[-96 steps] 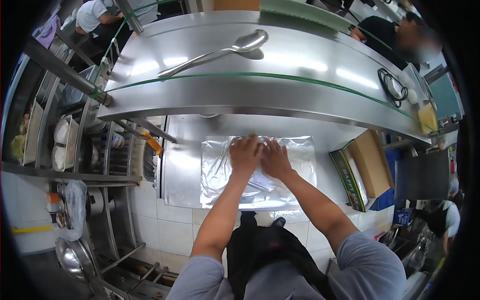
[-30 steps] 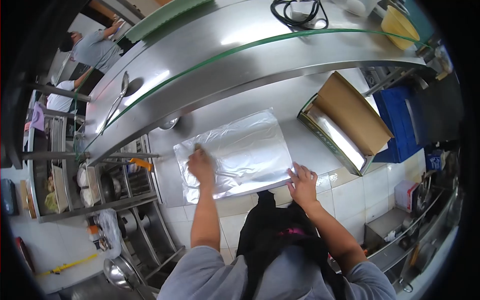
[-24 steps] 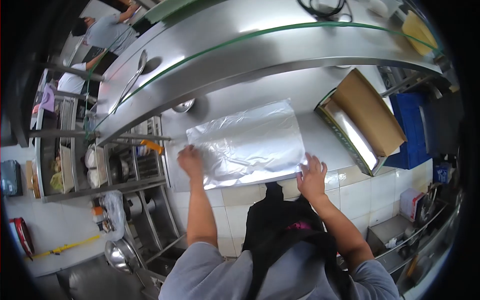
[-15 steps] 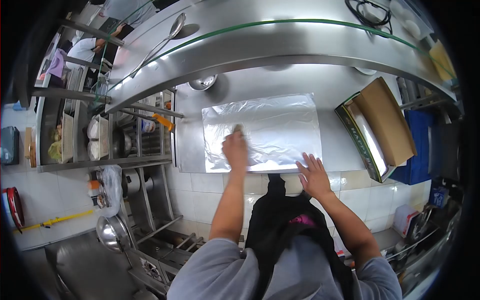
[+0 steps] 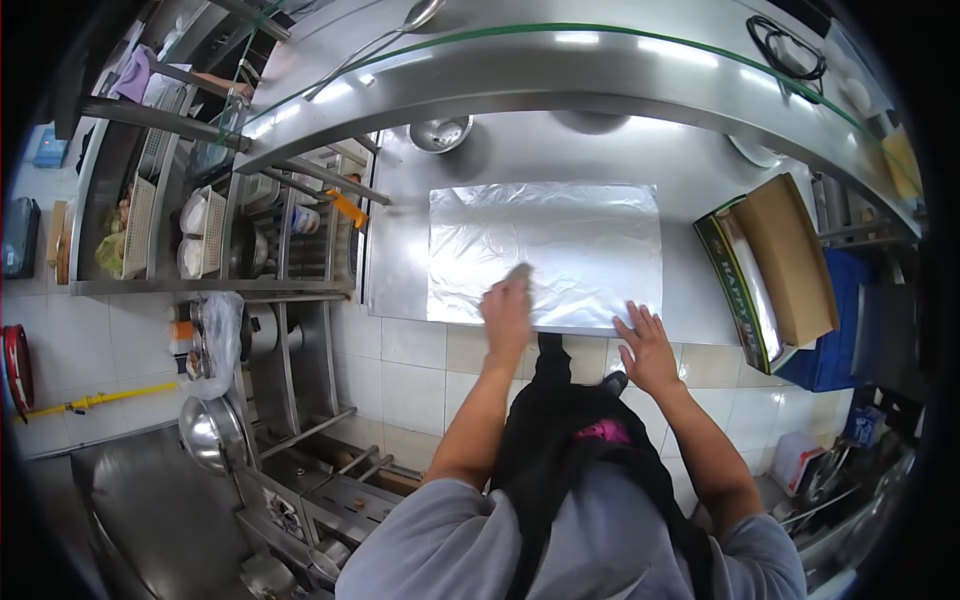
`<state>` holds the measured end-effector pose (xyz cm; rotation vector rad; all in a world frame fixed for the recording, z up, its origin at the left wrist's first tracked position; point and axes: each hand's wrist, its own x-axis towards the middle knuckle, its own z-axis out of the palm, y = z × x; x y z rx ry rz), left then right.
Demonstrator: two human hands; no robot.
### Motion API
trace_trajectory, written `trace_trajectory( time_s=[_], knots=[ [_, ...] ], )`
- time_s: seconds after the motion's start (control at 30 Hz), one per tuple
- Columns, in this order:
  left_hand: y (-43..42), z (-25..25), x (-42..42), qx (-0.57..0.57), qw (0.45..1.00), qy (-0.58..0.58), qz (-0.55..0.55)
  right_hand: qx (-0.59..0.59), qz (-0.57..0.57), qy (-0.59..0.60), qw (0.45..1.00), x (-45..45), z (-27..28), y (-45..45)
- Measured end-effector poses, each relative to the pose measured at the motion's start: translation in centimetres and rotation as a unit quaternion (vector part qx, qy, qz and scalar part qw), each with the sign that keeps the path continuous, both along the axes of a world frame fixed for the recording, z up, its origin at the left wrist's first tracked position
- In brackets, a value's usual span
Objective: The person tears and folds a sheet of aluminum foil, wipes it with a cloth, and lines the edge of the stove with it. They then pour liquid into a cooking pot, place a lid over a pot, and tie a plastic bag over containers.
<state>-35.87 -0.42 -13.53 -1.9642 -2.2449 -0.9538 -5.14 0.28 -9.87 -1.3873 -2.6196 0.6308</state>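
Note:
A sheet of aluminium foil [image 5: 590, 235] lies on the steel worktable [image 5: 690, 290], wrinkled on its left half and along the front. My left hand [image 5: 508, 308] is closed over the front part of the foil. A small, blurred brownish thing shows at its fingertips, and I cannot make out what it is. Near the foil's front right corner rests my right hand [image 5: 648, 345], fingers spread and holding nothing. To the right stands an open long cardboard box [image 5: 790, 270] with a shiny roll inside.
A metal bowl [image 5: 440, 135] stands at the back left of the table. Above, a steel shelf [image 5: 560, 85] holds a ladle [image 5: 390, 35] and a coiled black cable [image 5: 785, 55]. Racks with white baskets [image 5: 203, 232] are on the left. Another person's arm [image 5: 225, 85] shows at upper left.
My left hand has slid to the right and slightly forward over the foil. My right hand stays by the front right corner. The whole view has shifted a little.

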Motion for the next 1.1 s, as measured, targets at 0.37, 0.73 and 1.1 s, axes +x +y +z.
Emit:
trace_trajectory(
  time_s=[0.37,0.73,1.1],
  knots=[
    [-2.3,4.4,-15.1,0.047,0.984,0.009,0.173,-0.005,-0.029,-0.010,1.000,0.9,-0.3,-1.7],
    [5.3,1.3,14.4,-0.042,0.966,-0.211,-0.145,-0.009,-0.054,-0.040,0.998,2.0,-0.1,-3.0],
    [11.2,-1.3,10.3,-0.039,0.994,-0.074,-0.069,-0.006,-0.099,0.003,0.995,2.2,-0.2,-3.6]
  ],
)
